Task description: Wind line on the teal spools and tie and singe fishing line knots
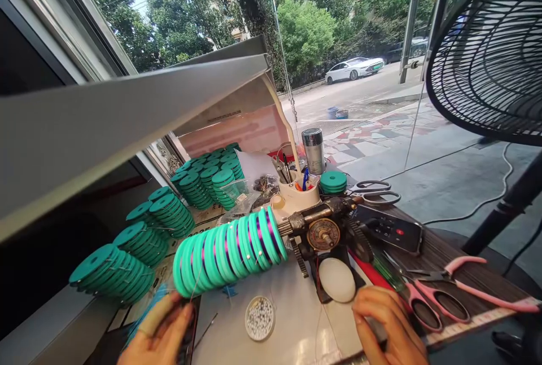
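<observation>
Below the row of teal spools (231, 252), the left hand (158, 334) pinches a thin line, fingers together; the right hand (387, 328) curls around a dark handle on the worktop (296, 325).

The teal spools (231, 252) in the middle of the frame look like matt plastic. Right of them, the winding device (324, 229) is dark, worn metal. The cup (314, 150) above is shiny steel. The pink scissors (440, 297), lower right, have glossy plastic handles and lie on a dark wood-grain table (449, 255).
</observation>
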### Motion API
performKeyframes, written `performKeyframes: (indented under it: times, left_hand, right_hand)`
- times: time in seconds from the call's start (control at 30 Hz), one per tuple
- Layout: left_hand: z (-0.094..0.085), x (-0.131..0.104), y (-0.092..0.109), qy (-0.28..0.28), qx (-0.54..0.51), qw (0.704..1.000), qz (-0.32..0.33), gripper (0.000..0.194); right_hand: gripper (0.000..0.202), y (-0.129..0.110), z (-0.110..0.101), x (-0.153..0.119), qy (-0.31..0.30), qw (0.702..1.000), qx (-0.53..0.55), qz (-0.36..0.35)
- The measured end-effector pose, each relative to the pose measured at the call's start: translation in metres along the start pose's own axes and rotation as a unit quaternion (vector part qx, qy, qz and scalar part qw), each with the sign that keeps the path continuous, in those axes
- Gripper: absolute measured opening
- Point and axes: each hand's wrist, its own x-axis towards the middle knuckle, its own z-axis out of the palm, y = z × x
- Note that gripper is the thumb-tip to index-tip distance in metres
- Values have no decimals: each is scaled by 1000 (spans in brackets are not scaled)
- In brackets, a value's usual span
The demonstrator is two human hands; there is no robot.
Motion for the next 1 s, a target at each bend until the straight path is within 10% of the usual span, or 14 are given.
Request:
performKeyframes:
  times: [0.27, 1.0]
  left_hand:
    - [26, 7, 43, -40, -206, 978, -7, 42]
    - [40, 10, 30, 24, -277, 960, -35, 14]
  right_hand:
    - [15, 1, 3, 0, 18, 1000, -9, 9]
    - [20, 4, 8, -7, 13, 999, 38, 34]
